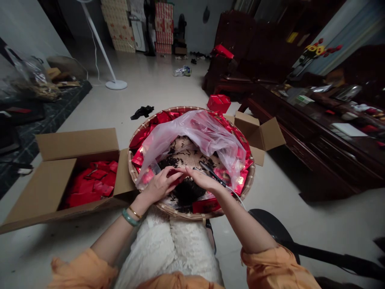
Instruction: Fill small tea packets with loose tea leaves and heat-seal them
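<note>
A round woven basket tray (192,215) rests on my lap, holding several red packets, a heap of dark loose tea leaves (187,192) and a crumpled clear plastic bag (198,134). My left hand (161,185) and my right hand (202,179) meet over the tea heap, both with fingers pinched on a small red packet (174,175). Black-handled scissors (212,173) sit in my right hand, with the blades pointing away.
An open cardboard box (51,182) with several red packets stands at the left. A smaller open box (260,134) and a red box (219,102) lie beyond the tray. A dark wooden table (325,140) runs along the right. A fan stand (116,84) stands on the floor behind.
</note>
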A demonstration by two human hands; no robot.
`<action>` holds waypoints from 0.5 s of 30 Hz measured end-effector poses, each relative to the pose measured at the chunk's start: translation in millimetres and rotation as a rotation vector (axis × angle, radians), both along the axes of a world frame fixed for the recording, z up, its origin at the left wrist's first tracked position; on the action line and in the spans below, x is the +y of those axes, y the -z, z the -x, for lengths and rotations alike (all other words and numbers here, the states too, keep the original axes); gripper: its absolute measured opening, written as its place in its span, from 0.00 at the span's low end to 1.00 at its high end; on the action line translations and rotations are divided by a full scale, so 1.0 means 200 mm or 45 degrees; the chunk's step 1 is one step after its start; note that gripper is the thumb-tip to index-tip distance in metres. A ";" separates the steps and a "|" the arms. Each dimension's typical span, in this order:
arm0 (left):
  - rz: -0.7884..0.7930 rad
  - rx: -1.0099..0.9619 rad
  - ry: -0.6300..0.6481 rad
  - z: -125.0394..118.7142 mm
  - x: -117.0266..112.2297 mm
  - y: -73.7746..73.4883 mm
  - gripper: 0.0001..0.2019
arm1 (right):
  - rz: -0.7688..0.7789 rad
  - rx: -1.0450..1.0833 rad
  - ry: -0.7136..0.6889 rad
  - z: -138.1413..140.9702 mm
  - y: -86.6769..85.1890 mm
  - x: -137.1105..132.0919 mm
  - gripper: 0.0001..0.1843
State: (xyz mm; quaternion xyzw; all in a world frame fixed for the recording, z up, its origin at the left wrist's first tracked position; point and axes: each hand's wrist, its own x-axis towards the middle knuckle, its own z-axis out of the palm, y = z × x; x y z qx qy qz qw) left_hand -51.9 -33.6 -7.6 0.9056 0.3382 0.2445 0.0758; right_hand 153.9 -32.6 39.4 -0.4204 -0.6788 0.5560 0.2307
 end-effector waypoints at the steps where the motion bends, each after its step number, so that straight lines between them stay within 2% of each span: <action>1: 0.011 0.054 0.003 0.01 0.00 -0.01 0.19 | 0.006 0.000 -0.019 0.01 -0.01 0.00 0.38; 3: 0.033 0.190 -0.019 0.04 0.02 -0.04 0.15 | 0.026 0.013 -0.034 0.01 -0.02 0.00 0.37; 5: 0.018 0.299 -0.066 0.06 0.03 -0.07 0.13 | 0.026 -0.011 0.032 0.00 -0.02 -0.01 0.35; 6: -0.008 0.331 -0.097 0.08 0.03 -0.08 0.12 | -0.005 -0.086 0.090 -0.01 0.00 -0.02 0.32; 8: -0.068 0.349 -0.148 0.10 0.05 -0.10 0.12 | -0.101 -0.404 0.179 -0.06 0.05 -0.05 0.27; 9: -0.089 0.341 -0.163 0.12 0.06 -0.10 0.13 | -0.148 -0.623 0.192 -0.08 0.09 -0.07 0.29; 11: -0.094 0.304 -0.174 0.14 0.07 -0.10 0.14 | -0.125 -0.994 0.163 -0.12 0.17 -0.11 0.41; 13: -0.069 0.264 -0.174 0.15 0.07 -0.09 0.14 | -0.085 -1.144 0.135 -0.14 0.25 -0.15 0.50; 15: -0.046 0.245 -0.178 0.16 0.07 -0.09 0.15 | -0.085 -1.130 0.127 -0.13 0.30 -0.17 0.53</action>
